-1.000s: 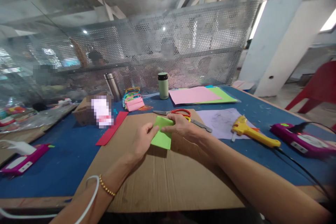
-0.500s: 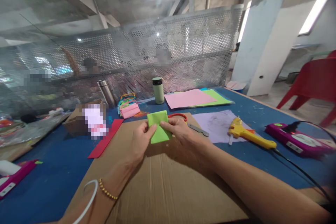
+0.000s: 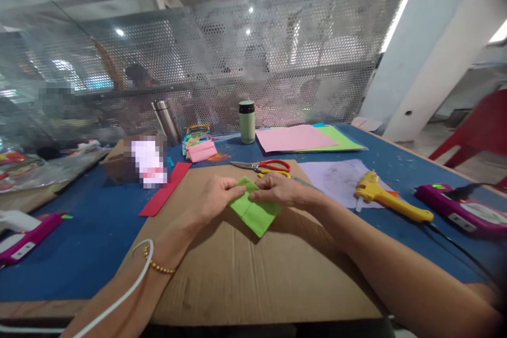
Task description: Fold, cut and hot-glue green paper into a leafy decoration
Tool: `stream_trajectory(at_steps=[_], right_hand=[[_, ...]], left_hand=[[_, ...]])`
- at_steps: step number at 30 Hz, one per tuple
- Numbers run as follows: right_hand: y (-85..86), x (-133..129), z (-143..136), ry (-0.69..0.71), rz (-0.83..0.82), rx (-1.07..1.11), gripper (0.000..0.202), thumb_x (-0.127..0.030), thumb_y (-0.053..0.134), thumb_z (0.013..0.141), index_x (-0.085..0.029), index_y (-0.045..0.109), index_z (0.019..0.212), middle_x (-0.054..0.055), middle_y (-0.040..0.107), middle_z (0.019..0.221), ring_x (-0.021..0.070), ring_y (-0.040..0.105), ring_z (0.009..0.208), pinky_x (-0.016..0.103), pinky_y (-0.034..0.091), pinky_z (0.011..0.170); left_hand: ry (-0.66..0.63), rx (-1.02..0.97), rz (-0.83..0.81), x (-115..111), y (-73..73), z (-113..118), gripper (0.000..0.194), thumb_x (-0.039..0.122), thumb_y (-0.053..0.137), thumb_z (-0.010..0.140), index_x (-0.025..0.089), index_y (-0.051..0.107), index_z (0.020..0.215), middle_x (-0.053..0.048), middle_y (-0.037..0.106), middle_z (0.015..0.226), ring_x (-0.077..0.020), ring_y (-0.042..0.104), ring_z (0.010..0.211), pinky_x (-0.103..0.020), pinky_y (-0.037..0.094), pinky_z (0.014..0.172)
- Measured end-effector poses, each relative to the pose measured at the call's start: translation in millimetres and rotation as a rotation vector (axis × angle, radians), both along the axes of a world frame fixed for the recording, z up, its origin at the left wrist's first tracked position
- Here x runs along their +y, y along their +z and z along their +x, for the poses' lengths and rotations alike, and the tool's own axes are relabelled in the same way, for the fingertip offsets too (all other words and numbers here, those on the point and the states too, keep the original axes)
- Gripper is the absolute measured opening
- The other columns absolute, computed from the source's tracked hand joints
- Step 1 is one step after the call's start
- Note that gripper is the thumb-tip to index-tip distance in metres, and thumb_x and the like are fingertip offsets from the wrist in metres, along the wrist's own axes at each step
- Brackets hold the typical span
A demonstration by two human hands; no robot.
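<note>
A folded piece of lime-green paper is held just above a brown cardboard sheet at the table's middle. My left hand pinches its upper left edge. My right hand pinches its top edge from the right, fingertips close to those of the left. A crease runs across the paper. Red-handled scissors lie on the cardboard just beyond my hands.
A yellow glue gun lies on white paper at right, by a magenta device. Pink and green sheets, a green flask, a steel flask, a red strip and a box stand farther back. Perforated metal screen behind.
The green paper has come down from upright to lying flatter and tilted over the cardboard, with both hands still pinching it. The camera view shifted slightly.
</note>
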State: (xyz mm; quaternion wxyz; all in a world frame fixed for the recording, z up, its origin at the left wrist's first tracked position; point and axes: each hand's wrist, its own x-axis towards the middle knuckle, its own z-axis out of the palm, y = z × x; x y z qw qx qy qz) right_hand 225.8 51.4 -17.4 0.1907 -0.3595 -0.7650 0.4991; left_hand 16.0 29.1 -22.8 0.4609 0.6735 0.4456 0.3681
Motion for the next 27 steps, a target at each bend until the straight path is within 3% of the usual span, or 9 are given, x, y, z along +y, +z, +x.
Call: stream_trajectory(at_steps=[5, 12, 19, 24, 27], right_hand=[[-0.9, -1.2, 4.0, 0.057, 0.001, -0.023, 0.042, -0.053, 0.07, 0.079, -0.017, 0.056, 0.061, -0.005, 0.043, 0.055, 0.0077, 0.038, 0.048, 0.022, 0.026, 0.046], [0.9, -4.7, -0.5, 0.074, 0.045, -0.067, 0.042, -0.052, 0.073, 0.077, -0.017, 0.058, 0.06, -0.005, 0.046, 0.053, 0.0082, 0.04, 0.048, 0.021, 0.027, 0.044], [-1.3, 0.4, 2.7, 0.092, -0.107, -0.03, 0.036, -0.048, 0.077, 0.074, -0.015, 0.067, 0.063, -0.003, 0.056, 0.056, 0.0083, 0.046, 0.049, 0.021, 0.035, 0.048], [0.7, 0.8, 6.2, 0.078, -0.264, -0.004, 0.034, -0.048, 0.082, 0.067, -0.015, 0.074, 0.068, 0.0, 0.065, 0.059, 0.011, 0.055, 0.052, 0.023, 0.043, 0.053], [2.5, 0.1, 5.6, 0.061, -0.294, 0.005, 0.033, -0.047, 0.083, 0.066, -0.015, 0.074, 0.068, 0.0, 0.067, 0.06, 0.0115, 0.057, 0.053, 0.023, 0.044, 0.054]], left_hand=[[-0.143, -0.042, -0.035, -3.8, 3.5, 3.1, 0.041, 0.056, 0.071, 0.074, 0.016, 0.066, 0.068, 0.0, 0.052, 0.06, -0.0119, 0.041, 0.054, -0.026, 0.028, 0.052], [0.004, 0.019, 0.075, -2.4, -3.1, 6.6, 0.045, 0.055, 0.069, 0.076, 0.018, 0.055, 0.056, 0.004, 0.04, 0.053, -0.0096, 0.034, 0.05, -0.024, 0.022, 0.047], [-0.053, -0.113, -0.14, -1.4, -3.5, 6.6, 0.051, 0.062, 0.08, 0.066, 0.015, 0.058, 0.06, 0.004, 0.046, 0.054, -0.0077, 0.038, 0.049, -0.023, 0.025, 0.047], [-0.224, -0.113, -0.302, -6.6, -1.9, 3.3, 0.05, 0.058, 0.084, 0.066, 0.012, 0.072, 0.079, -0.004, 0.065, 0.069, -0.0113, 0.054, 0.058, -0.023, 0.039, 0.054], [-0.207, -0.096, -0.327, -8.2, -2.9, 2.8, 0.051, 0.058, 0.084, 0.064, 0.011, 0.073, 0.08, -0.005, 0.065, 0.067, -0.0123, 0.055, 0.054, -0.024, 0.042, 0.05]])
